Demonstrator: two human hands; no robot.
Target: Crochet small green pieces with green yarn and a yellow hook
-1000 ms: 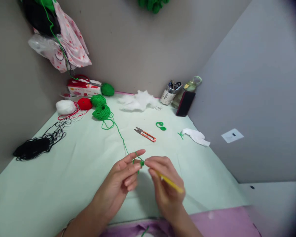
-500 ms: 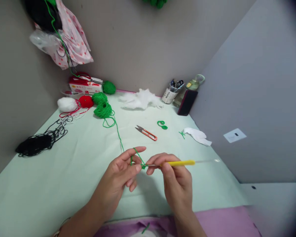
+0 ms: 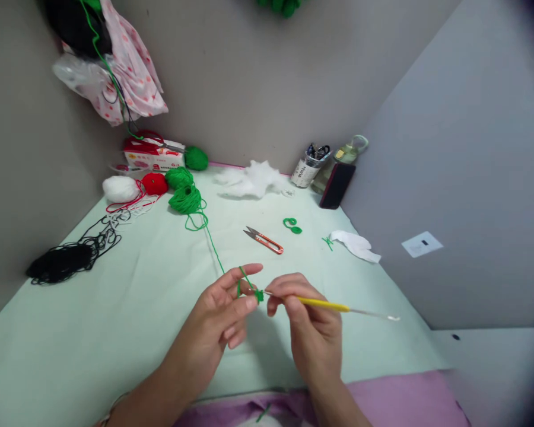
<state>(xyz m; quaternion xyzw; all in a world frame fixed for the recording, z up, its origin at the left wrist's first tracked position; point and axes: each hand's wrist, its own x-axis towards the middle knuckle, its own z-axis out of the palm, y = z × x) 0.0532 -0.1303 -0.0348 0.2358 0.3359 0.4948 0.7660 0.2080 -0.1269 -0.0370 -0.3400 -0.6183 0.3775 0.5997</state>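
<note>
My left hand (image 3: 222, 314) pinches a small green crochet piece (image 3: 258, 295), with green yarn (image 3: 213, 246) looped over its index finger. That strand runs back to a green yarn ball (image 3: 184, 199). My right hand (image 3: 311, 329) grips a yellow-handled crochet hook (image 3: 324, 304); its metal tip sits in the green piece and its far end points right.
On the pale green tabletop (image 3: 137, 308) lie orange thread snips (image 3: 264, 239), a green crochet bit (image 3: 291, 225), white stuffing (image 3: 253, 178), white fabric (image 3: 356, 244), black yarn (image 3: 62, 261), and red (image 3: 155, 183) and white (image 3: 120, 188) balls. A tool jar (image 3: 307, 169), phone (image 3: 336, 185) and bottle (image 3: 347, 153) stand in the corner.
The hook swung from pointing down toward me to pointing right, then dipped slightly. My left hand keeps the green piece in nearly the same spot.
</note>
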